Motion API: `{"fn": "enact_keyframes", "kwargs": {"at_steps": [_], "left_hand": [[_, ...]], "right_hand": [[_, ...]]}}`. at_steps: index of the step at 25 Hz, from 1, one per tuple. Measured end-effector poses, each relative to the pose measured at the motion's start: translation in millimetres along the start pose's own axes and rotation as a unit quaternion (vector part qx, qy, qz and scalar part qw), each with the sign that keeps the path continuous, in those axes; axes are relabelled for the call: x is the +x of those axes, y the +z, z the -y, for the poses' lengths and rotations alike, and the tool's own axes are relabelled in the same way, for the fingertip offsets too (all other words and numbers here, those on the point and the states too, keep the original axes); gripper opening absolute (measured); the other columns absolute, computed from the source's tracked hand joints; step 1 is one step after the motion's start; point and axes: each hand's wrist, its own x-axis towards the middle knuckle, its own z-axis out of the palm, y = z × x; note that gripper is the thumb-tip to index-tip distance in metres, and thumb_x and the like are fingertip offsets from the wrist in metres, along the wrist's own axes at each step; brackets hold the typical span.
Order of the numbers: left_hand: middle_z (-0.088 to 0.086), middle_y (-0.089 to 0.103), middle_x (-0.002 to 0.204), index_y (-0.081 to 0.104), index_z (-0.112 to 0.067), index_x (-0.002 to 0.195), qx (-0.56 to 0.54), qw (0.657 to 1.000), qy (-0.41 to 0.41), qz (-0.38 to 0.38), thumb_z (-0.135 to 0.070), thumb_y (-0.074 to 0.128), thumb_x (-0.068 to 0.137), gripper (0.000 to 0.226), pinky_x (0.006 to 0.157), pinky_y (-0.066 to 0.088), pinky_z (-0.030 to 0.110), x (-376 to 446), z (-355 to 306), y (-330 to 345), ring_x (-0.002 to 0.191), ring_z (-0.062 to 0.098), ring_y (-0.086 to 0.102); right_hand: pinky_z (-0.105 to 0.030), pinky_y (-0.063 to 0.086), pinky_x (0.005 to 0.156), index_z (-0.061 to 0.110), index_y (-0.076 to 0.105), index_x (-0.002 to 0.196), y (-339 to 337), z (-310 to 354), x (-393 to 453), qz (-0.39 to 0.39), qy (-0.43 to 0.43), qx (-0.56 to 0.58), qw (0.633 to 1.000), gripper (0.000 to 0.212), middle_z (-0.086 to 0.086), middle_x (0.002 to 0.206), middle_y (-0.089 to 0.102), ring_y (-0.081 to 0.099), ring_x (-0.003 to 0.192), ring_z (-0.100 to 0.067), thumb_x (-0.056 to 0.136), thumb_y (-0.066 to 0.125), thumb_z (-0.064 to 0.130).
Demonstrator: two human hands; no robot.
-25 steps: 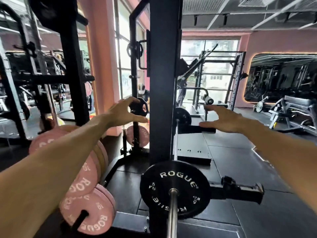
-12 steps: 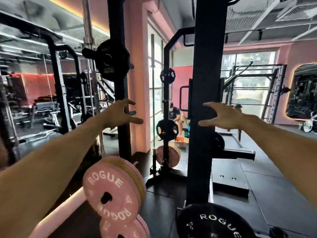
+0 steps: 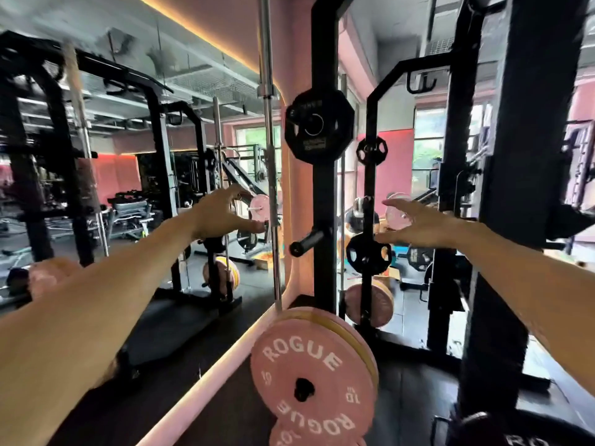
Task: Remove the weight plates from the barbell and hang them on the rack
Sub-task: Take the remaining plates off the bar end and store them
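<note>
Both hands are seen raised and empty at mid-frame: the left hand (image 3: 222, 214) with fingers spread, the right hand (image 3: 418, 225) likewise apart, nothing gripped. Between them a bare storage peg (image 3: 306, 243) juts from the black rack upright (image 3: 323, 201). A black plate (image 3: 318, 125) hangs above it (twelve-sided, by its outline). Pink plates (image 3: 312, 378) sit at lower centre. A black weight plate (image 3: 521, 432) shows at lower right. A knuckle could be knocked on the peg if a reach is misjudged.

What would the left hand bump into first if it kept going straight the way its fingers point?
Probably the upright steel bar: the left hand is open, and its fingers point right and forward at it. Its thumb tip looks almost at the bar, though depth is hard to judge. Beyond that stands the black rack post.
</note>
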Motion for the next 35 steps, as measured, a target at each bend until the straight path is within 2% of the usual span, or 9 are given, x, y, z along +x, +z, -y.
{"fn": "enact_keyframes", "kwargs": {"at_steps": [5, 9, 14, 17, 21, 24, 29, 31, 35], "left_hand": [[0.003, 0.04, 0.152, 0.044, -0.026, 0.141, 0.005, 1.0, -0.002, 0.009, -0.061, 0.081, 0.062, 0.094, 0.105, 0.032, 0.035, 34, 67, -15, 0.137, 0.023, 0.039], [0.0, 0.049, 0.141, 0.049, -0.025, 0.137, -0.025, 0.999, 0.022, -0.004, -0.057, 0.082, 0.062, 0.087, 0.096, 0.033, 0.026, 83, 88, -6, 0.123, 0.014, 0.046], [0.01, 0.046, 0.147, 0.044, -0.02, 0.144, -0.032, 0.998, 0.044, -0.023, -0.054, 0.08, 0.068, 0.091, 0.107, 0.037, 0.033, 174, 92, -11, 0.13, 0.027, 0.048], [0.012, 0.051, 0.141, 0.045, -0.021, 0.141, -0.038, 0.996, 0.06, -0.06, -0.049, 0.074, 0.08, 0.073, 0.099, 0.047, 0.041, 233, 95, -15, 0.115, 0.032, 0.059], [0.014, 0.065, 0.119, 0.049, -0.012, 0.136, -0.051, 0.988, 0.091, -0.116, -0.036, 0.063, 0.094, 0.05, 0.084, 0.047, 0.033, 313, 89, -24, 0.097, 0.032, 0.064], [0.013, 0.069, 0.097, 0.05, -0.009, 0.134, -0.06, 0.98, 0.128, -0.14, -0.034, 0.06, 0.096, 0.047, 0.069, 0.043, 0.029, 367, 79, -26, 0.076, 0.021, 0.059], [0.019, 0.071, 0.095, 0.049, -0.005, 0.128, -0.108, 0.977, 0.155, -0.101, -0.034, 0.059, 0.096, 0.045, 0.068, 0.054, 0.035, 447, 66, -1, 0.083, 0.034, 0.071], [0.018, 0.069, 0.096, 0.049, -0.002, 0.122, -0.113, 0.974, 0.167, -0.104, -0.034, 0.059, 0.095, 0.044, 0.063, 0.054, 0.036, 469, 61, 11, 0.08, 0.037, 0.069], [0.014, 0.057, 0.098, 0.037, -0.004, 0.122, -0.089, 0.965, 0.193, -0.155, -0.035, 0.06, 0.093, 0.049, 0.07, 0.043, 0.035, 505, 57, 27, 0.084, 0.033, 0.056]], "right_hand": [[-0.04, 0.025, 0.116, 0.033, 0.024, 0.153, 39, 42, 55, -0.003, 0.013, -0.002, 1.0, 0.092, -0.002, 0.161, 0.022, 0.027, 0.144, -0.027, 0.078, 0.071, 0.058], [-0.046, 0.034, 0.112, 0.035, 0.025, 0.151, 47, 42, 103, -0.029, 0.012, -0.018, 0.999, 0.092, -0.002, 0.158, 0.029, 0.035, 0.14, -0.029, 0.076, 0.069, 0.064], [-0.044, 0.028, 0.115, 0.031, 0.023, 0.153, 18, 33, 170, -0.06, 0.015, -0.034, 0.998, 0.093, -0.008, 0.158, 0.029, 0.035, 0.141, -0.03, 0.077, 0.062, 0.069], [-0.039, 0.03, 0.111, 0.024, 0.026, 0.152, -14, 32, 213, -0.119, 0.016, -0.017, 0.993, 0.089, -0.011, 0.156, 0.033, 0.038, 0.139, -0.029, 0.081, 0.061, 0.064], [-0.038, 0.034, 0.109, 0.016, 0.032, 0.149, -49, 32, 271, -0.197, 0.03, -0.032, 0.979, 0.072, -0.017, 0.148, 0.043, 0.045, 0.133, -0.032, 0.093, 0.053, 0.054], [-0.037, 0.038, 0.1, 0.013, 0.04, 0.143, -71, 42, 311, -0.26, 0.035, -0.04, 0.964, 0.063, -0.019, 0.131, 0.058, 0.054, 0.123, -0.033, 0.095, 0.05, 0.053], [-0.028, 0.043, 0.071, 0.018, 0.05, 0.113, -80, 56, 378, -0.292, 0.032, -0.048, 0.955, 0.036, -0.005, 0.103, 0.06, 0.061, 0.097, -0.03, 0.09, 0.064, 0.041], [-0.028, 0.04, 0.063, 0.009, 0.045, 0.121, -75, 53, 399, -0.288, 0.059, -0.062, 0.954, 0.05, -0.012, 0.113, 0.06, 0.059, 0.097, -0.029, 0.087, 0.069, 0.035], [-0.034, 0.035, 0.073, 0.001, 0.034, 0.13, -69, 41, 430, -0.354, 0.065, -0.141, 0.922, 0.059, -0.023, 0.116, 0.058, 0.056, 0.107, -0.041, 0.089, 0.066, 0.029]]}}
